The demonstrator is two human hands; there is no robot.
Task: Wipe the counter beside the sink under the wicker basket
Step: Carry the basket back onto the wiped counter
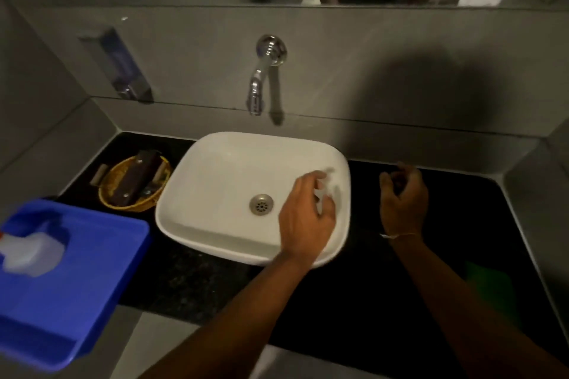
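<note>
Your left hand (304, 215) hangs over the right half of the white sink (215, 163), a smooth, glossy basin shaped as a rounded rectangle that sits on top of the dark surface (191, 280). The fingers are loosely curled around something pale and blurred; you cannot tell from this view whether it is a cloth or tissue, nor how firmly it is pinched. Your right hand (403, 200) hovers above the black surface to the right of the sink, fingers half curled inward and apart from the thumb, holding nothing that can be seen. A thin thread band circles that wrist.

The wicker basket (135, 184) stands on the surface just left of the sink, near the back corner. It is a round, woven, yellow-tan bowl, and a long dark brown block lies tilted across it, with small items around it too blurred to name. The surface beneath is dark polished stone with fine pale speckles.

At the lower left a blue plastic tray (77, 286), smooth with rounded corners, overlaps the front edge of the surface; a translucent white bottle (30, 252) lies in it. A round metal drain (261, 204) with small holes sits in the sink's floor. A chrome tap (261, 80) curves down from the matte grey tiled wall, and a soap dispenser (123, 71) is mounted to its left.
</note>
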